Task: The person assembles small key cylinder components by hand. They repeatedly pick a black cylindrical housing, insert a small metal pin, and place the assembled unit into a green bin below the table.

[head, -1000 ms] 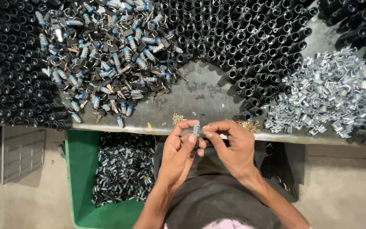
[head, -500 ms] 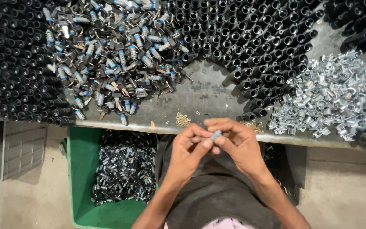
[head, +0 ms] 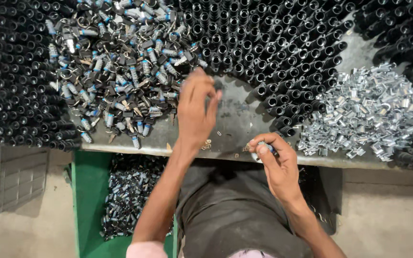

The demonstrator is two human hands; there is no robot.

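My left hand (head: 196, 109) reaches out over the grey bench, fingers drawn together at the right edge of a heap of small lock cylinders with keys and blue bands (head: 120, 71); whether it holds anything is hidden. My right hand (head: 274, 165) stays near the bench's front edge, fingers closed on a small silver lock cylinder with a blue band (head: 265, 149). Tiny brass bits (head: 208, 143) lie on the bench between my hands.
Black tubes (head: 273, 48) stand packed across the back and left of the bench (head: 240, 124). A pile of shiny metal clips (head: 366, 112) lies at the right. Below the front edge a green crate (head: 89, 210) holds several finished lock cylinders. A grey crate (head: 15, 179) sits at left.
My left hand has left the small part and moved up to the heap of lock cylinders. My right hand has dropped slightly toward the bench edge, keeping the part.
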